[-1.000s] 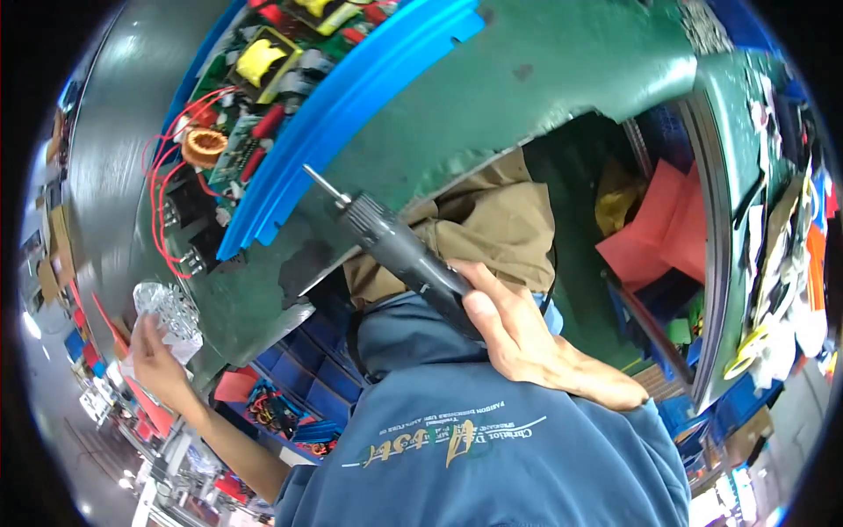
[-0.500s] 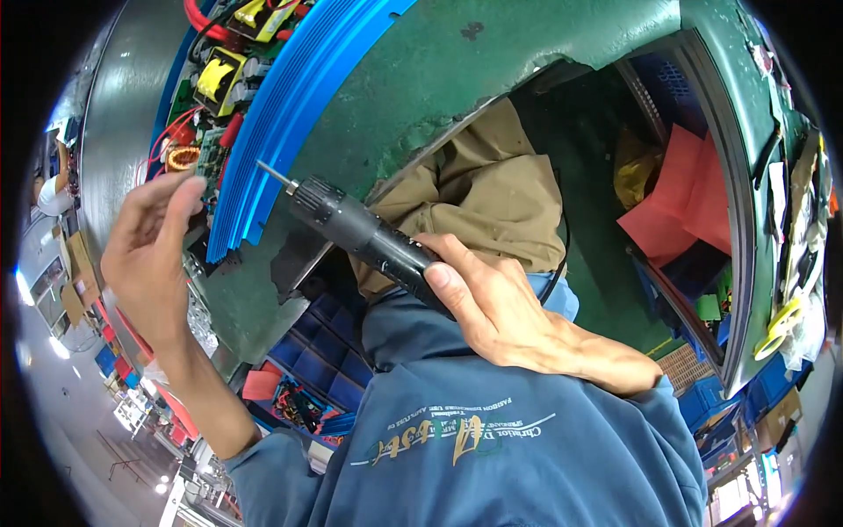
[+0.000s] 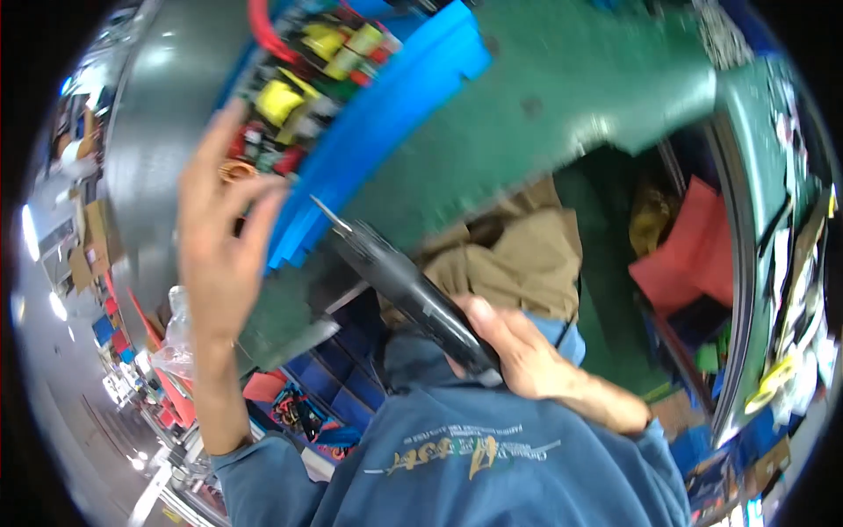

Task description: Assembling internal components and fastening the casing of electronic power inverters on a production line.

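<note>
"What might have gone wrong there?"

"The left hand (image 3: 219, 241) hung over the blue case (image 3: 382, 119), near the bit (image 3: 328, 212). A slip of the power screwdriver (image 3: 404, 290) could have jabbed a finger or scraped the parts inside."

"What would have caused a slip?"

"Its slant, I'd judge. It leaned toward the case's near edge, and the right hand (image 3: 527, 356) was wrapped around the rear of the handle, so the tip could have wandered. The red cable (image 3: 268, 33) might have snagged too, had a finger hooked it."

"Was the left hand holding anything?"

"I couldn't tell. Its thumb and one fingertip were close together, and blur hid whether anything small sat between. If so, it could have dropped among the parts."

"How did the case look?"

"Bright blue, with one long wall facing the person, lying on the green surface (image 3: 562, 83) ahead and to the left. Yellow blocks (image 3: 279, 103), red pieces and a copper ring (image 3: 235, 170) crowded inside. The screwdriver was black, its bit slim and metallic."
</note>
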Tool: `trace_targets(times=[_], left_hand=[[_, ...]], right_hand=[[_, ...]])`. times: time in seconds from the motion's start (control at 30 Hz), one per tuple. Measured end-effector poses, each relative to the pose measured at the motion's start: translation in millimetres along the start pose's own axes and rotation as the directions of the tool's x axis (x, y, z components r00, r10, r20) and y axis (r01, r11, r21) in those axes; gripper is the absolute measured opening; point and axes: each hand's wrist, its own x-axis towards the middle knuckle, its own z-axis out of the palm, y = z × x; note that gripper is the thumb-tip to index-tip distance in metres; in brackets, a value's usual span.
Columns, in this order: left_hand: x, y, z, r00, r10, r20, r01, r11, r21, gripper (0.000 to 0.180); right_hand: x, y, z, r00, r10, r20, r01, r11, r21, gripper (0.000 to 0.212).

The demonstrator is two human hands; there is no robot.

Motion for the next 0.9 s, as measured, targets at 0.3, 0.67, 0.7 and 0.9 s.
trace_targets(times=[0.3, 0.67, 0.7, 0.9], left_hand=[[-12.3, -11.5, -0.7, 0.998, -0.053, 0.037, 0.062, 0.957, -0.283, 0.013], [-11.4, -1.4, -23.7, 0.969, -0.017, 0.247, 0.090, 0.953, -0.289, 0.035], [-13.6, -0.9, -24.0, 0.973, -0.018, 0.232, 0.092, 0.946, -0.311, 0.034], [-30.5, -6.3, -8.5, 0.990, -0.017, 0.139, 0.050, 0.972, -0.231, 0.031]], right_hand=[[-4.0, -0.9, 15.5, 0.969, 0.238, 0.060, -0.246, 0.935, 0.256, 0.098], [-3.2, -8.6, 24.9, 0.969, 0.245, -0.039, -0.238, 0.961, 0.142, 0.101], [-4.1, -12.3, 28.0, 0.964, 0.246, -0.099, -0.239, 0.968, 0.079, 0.099], [4.8, -1.1, 22.3, 0.963, 0.253, -0.094, -0.250, 0.967, 0.045, 0.100]])
